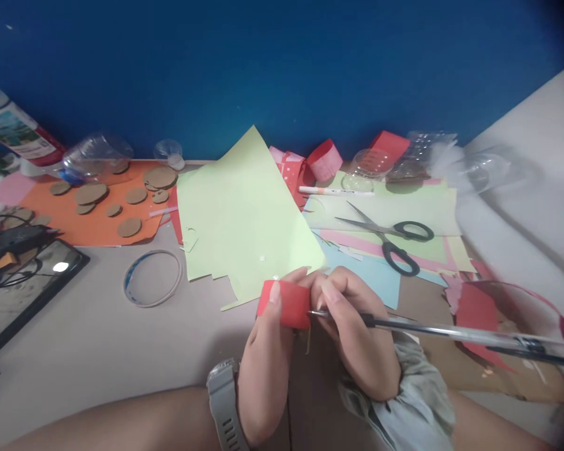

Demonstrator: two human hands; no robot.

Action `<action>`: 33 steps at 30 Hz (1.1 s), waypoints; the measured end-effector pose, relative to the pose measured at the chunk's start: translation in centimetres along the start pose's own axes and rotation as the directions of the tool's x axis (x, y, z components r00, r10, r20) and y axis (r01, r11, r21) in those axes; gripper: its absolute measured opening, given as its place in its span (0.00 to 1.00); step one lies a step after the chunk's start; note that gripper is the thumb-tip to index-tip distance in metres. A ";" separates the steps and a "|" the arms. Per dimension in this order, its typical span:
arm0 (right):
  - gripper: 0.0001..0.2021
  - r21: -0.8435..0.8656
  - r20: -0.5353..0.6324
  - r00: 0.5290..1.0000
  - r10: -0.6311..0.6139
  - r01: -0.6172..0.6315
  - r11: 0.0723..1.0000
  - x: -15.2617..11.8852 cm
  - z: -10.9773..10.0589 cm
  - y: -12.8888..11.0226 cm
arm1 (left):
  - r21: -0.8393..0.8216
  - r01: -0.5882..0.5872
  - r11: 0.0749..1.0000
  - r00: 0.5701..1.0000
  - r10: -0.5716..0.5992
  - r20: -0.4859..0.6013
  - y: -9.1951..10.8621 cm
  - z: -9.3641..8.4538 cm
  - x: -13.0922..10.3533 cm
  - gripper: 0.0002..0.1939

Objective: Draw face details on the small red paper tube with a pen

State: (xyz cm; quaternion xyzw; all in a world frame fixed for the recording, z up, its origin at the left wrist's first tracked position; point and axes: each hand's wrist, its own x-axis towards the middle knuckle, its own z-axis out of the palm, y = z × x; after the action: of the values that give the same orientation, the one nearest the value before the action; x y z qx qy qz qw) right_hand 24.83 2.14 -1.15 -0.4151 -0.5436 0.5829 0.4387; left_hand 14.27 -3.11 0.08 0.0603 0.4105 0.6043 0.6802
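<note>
A small piece of red paper (291,305) is pinched in my left hand (266,357), the thumb pressed on its front near the left edge. My right hand (364,341) grips a ballpoint pen (432,330) close to its tip. The clear barrel points off to the right, and the metal tip is at the paper's right edge; I cannot tell whether it touches. A thin strip hangs below the paper. Just beyond both hands lies a large light green sheet (244,213), its lower edge cut unevenly.
Scissors (383,233) lie slightly open on coloured sheets at right, near a marker (336,191). Cardboard discs (91,193) rest on orange paper (117,233) at left. A tape ring (178,285), a dark-screened device (28,294) and plastic bottles (98,153) are also around.
</note>
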 end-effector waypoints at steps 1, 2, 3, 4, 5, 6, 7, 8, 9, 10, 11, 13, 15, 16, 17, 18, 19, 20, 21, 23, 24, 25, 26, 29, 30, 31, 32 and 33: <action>0.21 0.019 -0.022 1.000 0.008 -0.008 1.000 0.1 0.1 0.0 | 0.011 0.004 1.000 1.000 -0.004 -0.010 0.0 0.0 0.0 0.25; 0.21 0.037 -0.036 0.999 0.017 -0.015 0.999 0.2 0.1 0.0 | 0.035 0.006 0.999 1.000 -0.005 -0.024 -0.1 0.0 0.1 0.25; 0.21 0.055 -0.043 0.999 0.029 -0.027 0.998 0.2 0.1 0.0 | 0.066 0.006 0.998 0.999 -0.003 -0.041 -0.2 -0.1 0.1 0.25; 0.21 0.075 -0.046 0.998 0.046 -0.042 0.996 0.3 0.2 0.1 | 0.101 0.002 0.995 0.998 0.004 -0.059 -0.3 -0.2 0.1 0.25; 0.21 0.098 -0.049 0.997 0.060 -0.055 0.994 0.4 0.2 0.1 | 0.137 -0.002 0.991 0.997 0.012 -0.073 -0.4 -0.2 0.1 0.25; 0.21 0.125 -0.053 0.996 0.075 -0.068 0.990 0.4 0.2 0.2 | 0.172 -0.006 0.985 0.996 0.020 -0.082 -0.5 -0.3 0.1 0.25; 0.21 0.160 -0.053 0.995 0.089 -0.080 0.984 0.5 0.2 0.3 | 0.199 -0.011 0.980 0.996 0.029 -0.088 -0.5 -0.4 0.1 0.26; 0.21 0.204 -0.048 0.994 0.103 -0.091 0.975 0.6 0.2 0.5 | 0.210 -0.012 0.978 0.995 0.032 -0.091 -0.6 -0.5 0.0 0.26; 0.21 0.253 -0.034 0.993 0.117 -0.105 0.962 0.7 0.2 0.6 | 0.212 -0.006 0.977 0.996 0.026 -0.091 -0.6 -0.5 -0.1 0.26; 0.21 0.302 -0.017 0.991 0.133 -0.122 0.946 0.8 0.2 0.6 | 0.207 0.007 0.978 0.996 0.012 -0.092 -0.6 -0.5 -0.1 0.25; 0.21 0.343 0.001 0.989 0.150 -0.141 0.929 1.0 0.2 0.6 | 0.201 0.024 0.979 0.995 -0.005 -0.095 -0.6 -0.6 -0.2 0.25; 0.21 0.395 0.035 0.982 0.188 -0.186 0.900 1.3 0.2 0.6 | 0.184 0.049 0.982 0.995 -0.032 -0.098 -0.6 -0.5 -0.2 0.24; 0.20 0.417 0.049 0.974 0.223 -0.223 0.881 1.6 0.2 0.4 | 0.167 0.035 0.985 0.997 -0.022 -0.077 -0.7 -0.5 -0.2 0.26; 0.20 0.425 0.052 0.971 0.234 -0.233 0.874 1.7 0.2 0.4 | 0.164 0.020 0.986 0.998 -0.011 -0.061 -0.8 -0.5 -0.1 0.28; 0.20 0.429 0.051 0.969 0.241 -0.239 0.871 1.8 0.3 0.3 | 0.170 0.009 0.985 0.999 -0.001 -0.048 -0.9 -0.6 0.0 0.30; 0.20 0.429 0.042 0.968 0.246 -0.240 0.871 1.8 0.3 0.3 | 0.184 0.004 0.983 0.999 0.004 -0.044 -1.0 -0.7 0.1 0.30; 0.21 0.425 0.029 0.969 0.246 -0.235 0.874 1.8 0.4 0.3 | 0.204 0.006 0.979 0.999 0.003 -0.047 -1.0 -0.9 0.1 0.30; 0.21 0.419 0.013 0.970 0.244 -0.227 0.879 1.8 0.4 0.3 | 0.226 0.011 0.974 0.998 0.002 -0.056 -1.1 -1.1 0.2 0.29; 0.22 0.412 -0.003 0.971 0.240 -0.217 0.885 1.7 0.5 0.4 | 0.244 0.015 0.970 0.998 0.001 -0.066 -1.2 -1.2 0.2 0.28; 0.23 0.398 -0.036 0.971 0.236 -0.203 0.895 1.5 0.7 0.5 | 0.266 0.012 0.964 0.997 0.008 -0.075 -1.2 -1.6 0.2 0.27; 0.24 0.388 -0.044 0.970 0.239 -0.204 0.899 1.5 0.8 0.5 | 0.272 0.006 0.962 0.997 0.016 -0.078 -1.2 -1.6 0.2 0.28; 0.24 0.375 -0.048 0.968 0.246 -0.211 0.903 1.4 0.9 0.5 | 0.275 0.001 0.962 0.996 0.023 -0.084 -1.2 -1.7 0.2 0.28; 0.24 0.361 -0.054 0.966 0.254 -0.218 0.907 1.4 1.0 0.5 | 0.275 0.003 0.961 0.995 0.025 -0.096 -1.1 -1.6 0.1 0.28; 0.24 0.326 -0.085 0.963 0.257 -0.217 0.920 1.3 1.2 0.5 | 0.272 0.052 0.961 0.987 -0.008 -0.158 -1.0 -1.1 0.1 0.31; 0.24 0.318 -0.096 0.964 0.249 -0.207 0.925 1.3 1.3 0.5 | 0.272 0.070 0.960 0.985 -0.023 -0.171 -0.9 -0.9 0.1 0.32; 0.24 0.312 -0.103 0.965 0.242 -0.199 0.929 1.2 1.3 0.5 | 0.274 0.079 0.959 0.984 -0.031 -0.178 -0.8 -0.8 0.1 0.32; 0.24 0.305 -0.106 0.966 0.235 -0.193 0.933 1.2 1.3 0.5 | 0.276 0.078 0.958 0.984 -0.028 -0.178 -0.8 -0.6 0.0 0.32; 0.24 0.298 -0.107 0.968 0.228 -0.187 0.936 1.1 1.4 0.5 | 0.279 0.069 0.958 0.984 -0.019 -0.176 -0.7 -0.5 0.0 0.31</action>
State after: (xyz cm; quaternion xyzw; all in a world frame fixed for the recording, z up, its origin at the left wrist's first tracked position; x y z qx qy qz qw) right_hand 23.18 2.85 -1.62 -0.4423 -0.3746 0.6679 0.4668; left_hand 14.55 -3.47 -0.66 0.0960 0.5514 0.5267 0.6398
